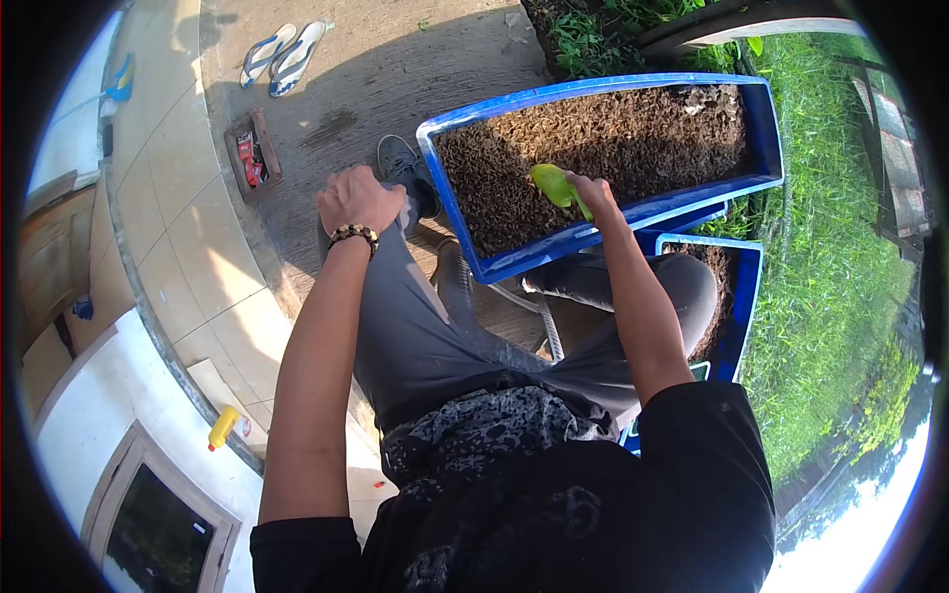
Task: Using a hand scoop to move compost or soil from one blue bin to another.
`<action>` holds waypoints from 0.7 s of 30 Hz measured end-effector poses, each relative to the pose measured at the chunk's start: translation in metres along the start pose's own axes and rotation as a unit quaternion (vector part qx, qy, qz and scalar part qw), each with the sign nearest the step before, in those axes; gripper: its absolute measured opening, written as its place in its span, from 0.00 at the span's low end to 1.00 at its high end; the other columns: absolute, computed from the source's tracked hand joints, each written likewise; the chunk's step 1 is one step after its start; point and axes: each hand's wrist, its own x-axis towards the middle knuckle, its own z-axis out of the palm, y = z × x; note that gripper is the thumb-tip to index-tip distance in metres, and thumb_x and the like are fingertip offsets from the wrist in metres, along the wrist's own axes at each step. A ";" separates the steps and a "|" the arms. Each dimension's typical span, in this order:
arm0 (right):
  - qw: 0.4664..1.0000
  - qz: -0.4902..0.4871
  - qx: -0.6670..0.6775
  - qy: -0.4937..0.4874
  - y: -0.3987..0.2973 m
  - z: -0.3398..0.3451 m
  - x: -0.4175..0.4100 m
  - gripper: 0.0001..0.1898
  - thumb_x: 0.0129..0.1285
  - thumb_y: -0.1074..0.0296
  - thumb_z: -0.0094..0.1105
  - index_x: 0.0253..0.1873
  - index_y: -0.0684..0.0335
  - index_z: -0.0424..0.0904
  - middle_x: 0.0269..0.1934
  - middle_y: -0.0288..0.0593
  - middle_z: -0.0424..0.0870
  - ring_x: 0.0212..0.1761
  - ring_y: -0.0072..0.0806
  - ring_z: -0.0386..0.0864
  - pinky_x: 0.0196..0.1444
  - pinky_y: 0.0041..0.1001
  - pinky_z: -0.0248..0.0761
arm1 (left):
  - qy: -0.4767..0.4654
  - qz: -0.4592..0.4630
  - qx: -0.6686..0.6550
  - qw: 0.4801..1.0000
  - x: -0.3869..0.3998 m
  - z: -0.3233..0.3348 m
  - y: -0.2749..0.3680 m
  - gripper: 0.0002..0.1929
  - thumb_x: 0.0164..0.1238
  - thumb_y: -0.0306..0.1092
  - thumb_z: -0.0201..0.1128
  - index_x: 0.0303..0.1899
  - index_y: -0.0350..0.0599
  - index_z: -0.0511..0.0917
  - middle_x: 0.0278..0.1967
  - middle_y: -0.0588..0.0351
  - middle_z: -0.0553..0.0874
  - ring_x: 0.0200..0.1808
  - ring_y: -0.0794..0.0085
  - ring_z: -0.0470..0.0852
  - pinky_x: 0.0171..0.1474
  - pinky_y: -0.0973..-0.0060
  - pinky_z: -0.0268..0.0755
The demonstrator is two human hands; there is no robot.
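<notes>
My right hand (593, 198) grips the handle of a yellow-green plastic scoop (550, 184). The scoop's rounded end touches, or hangs just over, a mass of small brown grains that look like larvae in loose substrate (608, 141). This fills the floor of a long blue plastic tub (534, 98). Pale flaky scraps (704, 100) lie at its far right end. My left hand (362, 194), with a beaded bracelet (354, 236) at the wrist, rests on my left knee and holds nothing; its fingers bend over the knee, partly hidden.
Another blue tub (750, 296) with brown material stands by my right knee. A wooden box (268, 148) with red packets, flip-flops (295, 59) and a yellow bottle (222, 428) lie to the left. Grass (823, 222) borders the right side.
</notes>
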 end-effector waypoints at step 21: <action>0.927 -0.232 -0.269 -0.125 -0.045 0.011 -0.072 0.38 0.51 0.41 0.70 0.55 0.71 0.76 0.48 0.60 0.85 0.52 0.48 0.83 0.54 0.42 0.75 | -0.030 -0.021 -0.024 0.999 -0.008 -0.008 -0.008 0.23 0.57 0.52 0.65 0.46 0.45 0.86 0.51 0.50 0.86 0.60 0.60 0.78 0.62 0.62 0.70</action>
